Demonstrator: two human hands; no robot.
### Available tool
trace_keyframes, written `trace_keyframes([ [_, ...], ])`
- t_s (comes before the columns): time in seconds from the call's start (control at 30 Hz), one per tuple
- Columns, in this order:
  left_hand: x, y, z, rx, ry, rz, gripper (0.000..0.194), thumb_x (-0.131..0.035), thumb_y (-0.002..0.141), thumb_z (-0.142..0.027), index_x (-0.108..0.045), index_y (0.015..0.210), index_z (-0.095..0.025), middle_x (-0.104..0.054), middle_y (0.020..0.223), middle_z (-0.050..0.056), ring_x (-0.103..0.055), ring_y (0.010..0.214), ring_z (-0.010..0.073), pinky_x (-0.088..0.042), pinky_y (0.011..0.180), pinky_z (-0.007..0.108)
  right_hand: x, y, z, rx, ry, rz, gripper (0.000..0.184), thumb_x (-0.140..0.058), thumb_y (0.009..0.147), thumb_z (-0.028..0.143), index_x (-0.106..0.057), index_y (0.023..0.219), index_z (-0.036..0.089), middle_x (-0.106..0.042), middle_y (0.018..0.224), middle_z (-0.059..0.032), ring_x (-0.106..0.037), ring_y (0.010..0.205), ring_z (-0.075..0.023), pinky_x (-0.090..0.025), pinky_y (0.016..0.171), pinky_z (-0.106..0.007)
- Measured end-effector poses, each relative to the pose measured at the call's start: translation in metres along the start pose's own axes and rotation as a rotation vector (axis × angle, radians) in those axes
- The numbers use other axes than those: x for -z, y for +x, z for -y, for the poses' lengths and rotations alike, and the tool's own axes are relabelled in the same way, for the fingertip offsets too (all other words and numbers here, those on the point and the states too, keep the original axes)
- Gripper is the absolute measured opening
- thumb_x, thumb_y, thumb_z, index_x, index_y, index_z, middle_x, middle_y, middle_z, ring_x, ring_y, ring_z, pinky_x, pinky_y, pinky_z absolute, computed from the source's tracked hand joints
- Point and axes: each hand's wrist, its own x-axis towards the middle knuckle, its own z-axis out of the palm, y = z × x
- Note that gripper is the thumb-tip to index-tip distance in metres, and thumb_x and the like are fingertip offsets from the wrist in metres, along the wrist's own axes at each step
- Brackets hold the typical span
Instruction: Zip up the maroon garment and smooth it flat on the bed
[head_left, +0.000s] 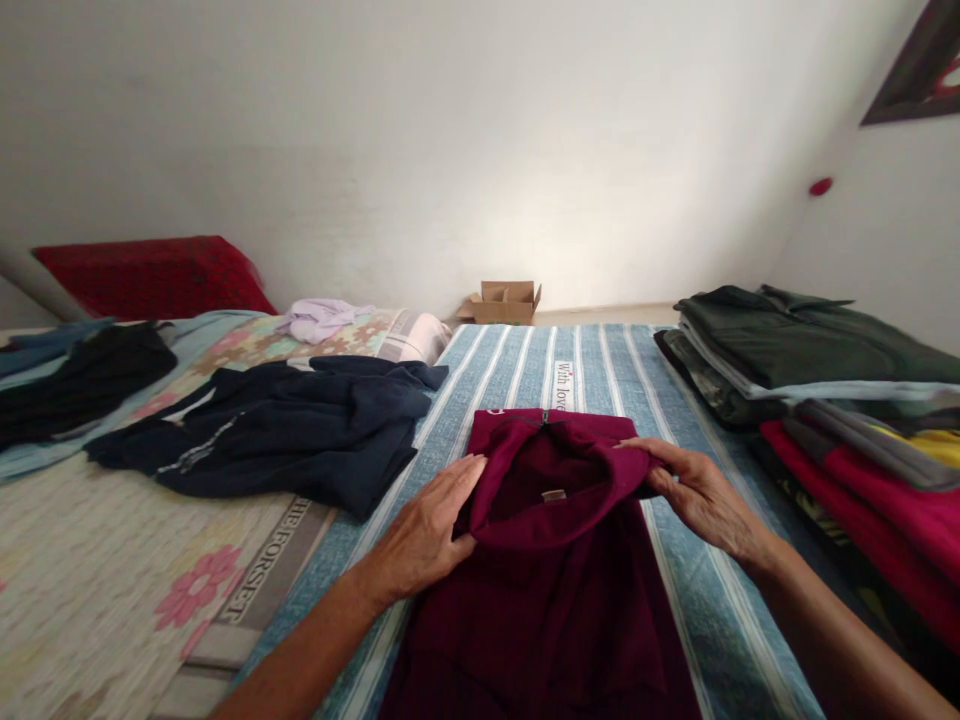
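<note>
A maroon zip-up jacket (pixel 555 610) lies in front of me with its collar spread and a small pale label showing inside the neck. My left hand (pixel 431 525) grips the collar's left side, thumb below and fingers above. On the opposite side, my right hand (pixel 694 490) pinches the collar edge between thumb and fingers. A zip pull shows at the far edge of the neck opening. The lower end of the jacket runs out of view toward me. Under it is a blue striped cloth (pixel 502 365).
Left of the jacket lies a crumpled navy garment (pixel 292 425) on a floral cover (pixel 82 560), with dark clothes (pixel 90 380) beyond. Folded clothes are stacked at right, topped by a dark green garment (pixel 817 335). An open cardboard box (pixel 499 303) stands by the wall.
</note>
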Motion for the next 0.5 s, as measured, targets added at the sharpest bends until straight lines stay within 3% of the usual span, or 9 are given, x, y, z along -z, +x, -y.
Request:
trace_keyframes([
  [0.17,0.0,0.014,0.002,-0.011,-0.085,-0.199,0.049,-0.044,0.084,-0.017,-0.043,0.132,-0.014,-0.051,0.131,0.013,-0.046,0.123,0.0234,-0.037,0.104,0.037,0.007,0.021,0.017,-0.055,0.151,-0.067,0.04,-0.053,0.083,0.051,-0.064,0.1,0.016,-0.065,0.084,-0.0041,-0.06,0.079,-0.0188,-0.05,0.073,-0.031],
  [0.27,0.012,0.031,0.004,0.106,-0.198,-0.287,0.036,-0.042,0.087,-0.023,-0.057,0.119,-0.015,-0.062,0.116,0.009,-0.056,0.11,0.0219,-0.044,0.096,0.033,0.012,0.04,0.022,-0.106,0.208,-0.084,0.031,-0.056,0.08,0.043,-0.065,0.089,0.015,-0.063,0.074,-0.0022,-0.059,0.07,-0.0165,-0.049,0.069,-0.03],
  [0.4,0.036,0.07,0.014,0.28,-0.362,-0.324,0.035,-0.049,0.082,-0.032,-0.063,0.109,-0.015,-0.068,0.104,0.004,-0.061,0.096,0.0216,-0.047,0.088,0.031,0.022,0.076,0.028,-0.228,0.267,-0.167,0.018,-0.058,0.074,0.031,-0.064,0.075,0.015,-0.06,0.064,-0.0007,-0.057,0.059,-0.0142,-0.05,0.06,-0.029],
  [0.5,0.052,0.109,0.028,0.368,-0.475,-0.344,0.032,-0.056,0.075,-0.034,-0.067,0.098,-0.014,-0.07,0.094,0.003,-0.064,0.085,0.0215,-0.049,0.081,0.032,0.032,0.108,0.03,-0.378,0.261,-0.259,0.013,-0.057,0.072,0.024,-0.065,0.078,0.016,-0.059,0.06,-0.0011,-0.055,0.053,-0.0144,-0.051,0.05,-0.029],
])
